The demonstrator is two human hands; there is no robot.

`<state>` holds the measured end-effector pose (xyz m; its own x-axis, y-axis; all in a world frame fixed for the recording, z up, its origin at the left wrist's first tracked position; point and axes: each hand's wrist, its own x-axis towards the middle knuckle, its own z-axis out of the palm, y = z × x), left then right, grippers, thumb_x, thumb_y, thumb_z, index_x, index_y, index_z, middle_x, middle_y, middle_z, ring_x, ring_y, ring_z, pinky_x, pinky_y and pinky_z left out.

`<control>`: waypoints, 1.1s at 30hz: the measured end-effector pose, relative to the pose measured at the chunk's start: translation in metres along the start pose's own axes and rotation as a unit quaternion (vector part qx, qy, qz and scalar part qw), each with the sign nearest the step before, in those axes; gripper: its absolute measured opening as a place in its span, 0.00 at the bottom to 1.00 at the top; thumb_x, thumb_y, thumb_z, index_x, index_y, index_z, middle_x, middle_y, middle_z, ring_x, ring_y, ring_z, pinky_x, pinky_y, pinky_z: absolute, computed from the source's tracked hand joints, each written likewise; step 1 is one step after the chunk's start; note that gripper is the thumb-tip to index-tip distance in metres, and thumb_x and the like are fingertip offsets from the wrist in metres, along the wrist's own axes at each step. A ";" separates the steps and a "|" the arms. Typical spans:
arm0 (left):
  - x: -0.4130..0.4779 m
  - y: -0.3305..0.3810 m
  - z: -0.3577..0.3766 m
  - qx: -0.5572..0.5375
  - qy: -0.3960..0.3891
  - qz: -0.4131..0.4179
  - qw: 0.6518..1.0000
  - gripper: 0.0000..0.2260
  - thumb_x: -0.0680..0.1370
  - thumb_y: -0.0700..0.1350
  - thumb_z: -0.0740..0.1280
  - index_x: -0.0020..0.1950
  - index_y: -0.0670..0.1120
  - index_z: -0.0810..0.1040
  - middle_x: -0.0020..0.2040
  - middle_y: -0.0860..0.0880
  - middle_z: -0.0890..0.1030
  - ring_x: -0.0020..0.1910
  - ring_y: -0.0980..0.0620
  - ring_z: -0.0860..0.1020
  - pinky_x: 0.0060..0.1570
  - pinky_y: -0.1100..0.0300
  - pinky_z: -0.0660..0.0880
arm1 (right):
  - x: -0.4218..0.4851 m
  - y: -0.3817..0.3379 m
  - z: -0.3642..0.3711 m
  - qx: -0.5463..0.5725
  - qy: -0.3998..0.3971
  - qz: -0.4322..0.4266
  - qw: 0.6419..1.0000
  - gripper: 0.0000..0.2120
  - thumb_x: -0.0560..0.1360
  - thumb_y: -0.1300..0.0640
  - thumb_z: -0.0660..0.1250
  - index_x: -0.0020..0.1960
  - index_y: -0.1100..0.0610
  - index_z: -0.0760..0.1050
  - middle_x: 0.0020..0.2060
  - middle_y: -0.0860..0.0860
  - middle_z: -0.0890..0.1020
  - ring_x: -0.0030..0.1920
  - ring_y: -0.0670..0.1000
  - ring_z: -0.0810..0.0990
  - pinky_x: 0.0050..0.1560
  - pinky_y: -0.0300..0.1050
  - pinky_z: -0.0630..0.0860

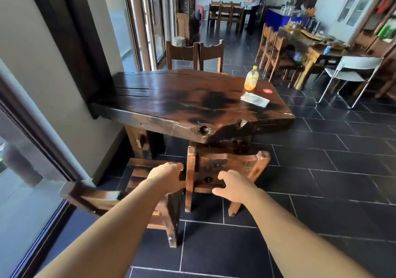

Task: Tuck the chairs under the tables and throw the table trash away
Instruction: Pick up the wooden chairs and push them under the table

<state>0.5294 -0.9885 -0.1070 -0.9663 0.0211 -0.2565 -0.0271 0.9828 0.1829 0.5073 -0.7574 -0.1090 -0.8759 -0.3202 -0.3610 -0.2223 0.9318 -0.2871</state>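
Dark slate tiles [321, 192] cover the floor of a dining room with tall windows on the left. A thick slab of dark, glossy wood forms the tabletop [171, 102], which carries an orange juice bottle [251, 81] and a clear wrapper [254, 99] near its far right corner. Two rough brown chairs stand at the near edge: the right chair [225, 166] is partly under the slab, the left chair [137, 192] is pulled out and angled. The left hand [168, 176] grips the right chair's left back post, fingers curled around it. The right hand [232, 184] rests spread on that chair's back rail, fingers loose rather than closed.
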 end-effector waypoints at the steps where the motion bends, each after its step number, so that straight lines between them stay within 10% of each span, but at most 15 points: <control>1: 0.000 -0.016 -0.001 0.006 -0.010 0.001 1.000 0.23 0.75 0.59 0.68 0.66 0.51 0.74 0.60 0.49 0.80 0.56 0.46 0.80 0.52 0.52 0.79 | 0.005 -0.016 0.006 0.002 0.001 -0.001 1.000 0.27 0.77 0.40 0.66 0.72 0.52 0.70 0.68 0.53 0.74 0.65 0.57 0.77 0.62 0.54 0.76; 16: -0.016 -0.298 -0.013 0.022 -0.055 0.065 0.996 0.26 0.74 0.59 0.67 0.71 0.57 0.70 0.64 0.52 0.78 0.62 0.47 0.77 0.57 0.51 0.77 | 0.084 -0.261 0.079 0.027 0.015 0.038 0.999 0.24 0.78 0.42 0.66 0.70 0.52 0.71 0.66 0.52 0.76 0.62 0.56 0.78 0.55 0.49 0.76; 33: 0.009 -0.333 0.099 -0.119 0.003 0.067 0.991 0.26 0.74 0.62 0.65 0.69 0.51 0.73 0.62 0.52 0.76 0.62 0.48 0.73 0.61 0.53 0.73 | 0.134 -0.260 0.196 -0.040 0.025 0.024 0.999 0.24 0.78 0.35 0.59 0.65 0.51 0.72 0.58 0.51 0.78 0.58 0.55 0.79 0.53 0.53 0.78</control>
<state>0.5546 -1.2978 -0.2640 -0.9670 0.1469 -0.2082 0.0434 0.9000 0.4337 0.5318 -1.0764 -0.2562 -0.9059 -0.2678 -0.3281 -0.2110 0.9571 -0.1986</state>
